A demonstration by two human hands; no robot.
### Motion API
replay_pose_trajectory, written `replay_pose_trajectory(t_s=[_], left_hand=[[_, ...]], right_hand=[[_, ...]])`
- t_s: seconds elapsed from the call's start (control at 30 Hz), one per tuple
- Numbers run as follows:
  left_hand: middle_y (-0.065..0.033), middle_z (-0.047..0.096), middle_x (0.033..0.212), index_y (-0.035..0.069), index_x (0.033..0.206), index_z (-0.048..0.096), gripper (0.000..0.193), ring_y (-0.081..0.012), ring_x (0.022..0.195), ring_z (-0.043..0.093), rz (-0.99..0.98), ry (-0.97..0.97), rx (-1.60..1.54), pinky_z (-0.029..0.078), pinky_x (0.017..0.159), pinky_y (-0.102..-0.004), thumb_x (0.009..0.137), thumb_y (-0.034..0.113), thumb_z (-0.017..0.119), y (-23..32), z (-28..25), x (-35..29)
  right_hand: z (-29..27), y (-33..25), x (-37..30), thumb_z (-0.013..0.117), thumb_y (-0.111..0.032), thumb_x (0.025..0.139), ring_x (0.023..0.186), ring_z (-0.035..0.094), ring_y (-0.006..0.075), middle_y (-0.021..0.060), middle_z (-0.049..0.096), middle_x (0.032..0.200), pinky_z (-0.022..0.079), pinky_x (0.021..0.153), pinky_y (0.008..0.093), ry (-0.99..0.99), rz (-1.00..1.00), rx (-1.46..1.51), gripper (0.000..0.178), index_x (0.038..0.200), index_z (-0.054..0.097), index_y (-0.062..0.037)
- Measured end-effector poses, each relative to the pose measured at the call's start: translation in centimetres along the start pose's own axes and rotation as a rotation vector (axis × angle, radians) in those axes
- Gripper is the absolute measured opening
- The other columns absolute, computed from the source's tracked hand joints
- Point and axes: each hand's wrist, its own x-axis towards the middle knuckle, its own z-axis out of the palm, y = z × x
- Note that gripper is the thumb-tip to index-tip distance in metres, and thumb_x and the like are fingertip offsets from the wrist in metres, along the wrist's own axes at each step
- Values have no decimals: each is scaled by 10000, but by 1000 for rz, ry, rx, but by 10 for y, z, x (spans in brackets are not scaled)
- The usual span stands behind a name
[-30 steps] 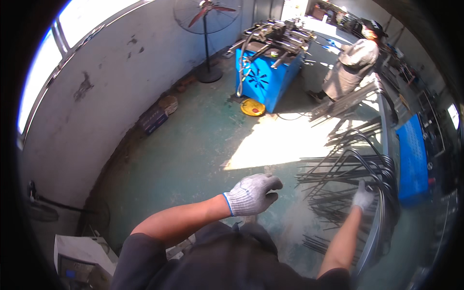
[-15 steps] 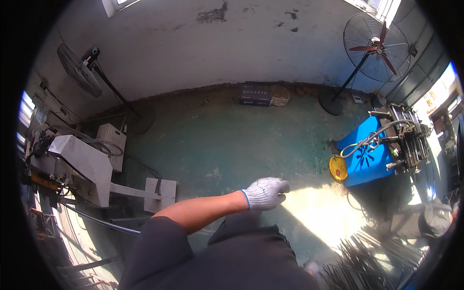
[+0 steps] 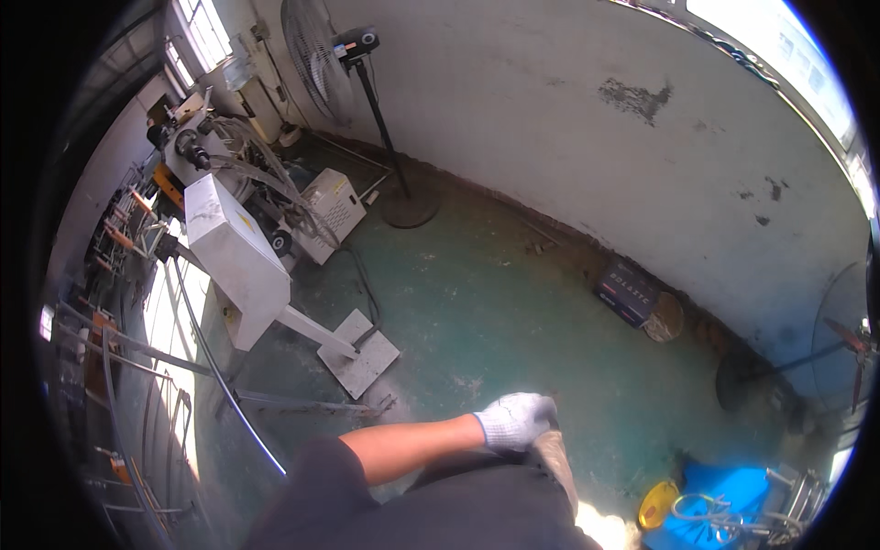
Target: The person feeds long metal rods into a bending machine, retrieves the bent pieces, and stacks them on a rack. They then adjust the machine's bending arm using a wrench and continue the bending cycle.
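My left hand point(image 3: 518, 421), in a white knit glove, is held out in front of my dark clothing. Its fingers are curled in, and whatever they may hold is hidden. Just below its fingertips is a blurred grey-brown strip point(image 3: 555, 463); whether the hand touches it I cannot tell. My right hand does not show. Left of my arm stands a light grey machine control box point(image 3: 236, 252), on a post with a white square base plate point(image 3: 358, 354).
A long thin metal rod point(image 3: 220, 376) slants on the left. Further back are a pedestal fan point(image 3: 380, 119) and a white vented cabinet point(image 3: 335, 211). By the wall lies a dark carton point(image 3: 628, 291). At lower right are a yellow round lid point(image 3: 657, 505) and a blue machine point(image 3: 724, 500).
My view has swung left, so the control box stands nearer the middle and the blue machine has slid to the lower right. The right hand, glimpsed at the bottom before, is gone from view.
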Motion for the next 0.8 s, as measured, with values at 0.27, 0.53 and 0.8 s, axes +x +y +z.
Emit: replay_pose_trajectory(t_s=[0.27,0.53,0.8], left_hand=[[-199,816,1218,41,1282,773,288,-409,1191,775,-135,522,31,617,1044,-497,1064,221,723,-5,-168,86],[-160,816,1200,5,1310,765,271,-255,1134,808,-194,1136,-25,642,1025,-387,1047,69,763,-50,-351,32],[-175,818,1055,-10,1152,785,161,-310,991,820,-387,1625,299,644,923,-403,1009,64,777,-155,-560,-87]], right_hand=[[99,-215,209,683,-238,1060,831,734,296,101,779,929,608,785,431,-170,-703,-121,184,964,764,-102],[230,-670,189,653,-205,1128,902,701,283,186,754,1047,582,863,445,-635,-852,-158,260,1218,736,24],[394,-915,-25,669,-214,1140,669,728,191,128,762,846,609,644,385,-1081,-770,73,244,1130,741,19]])
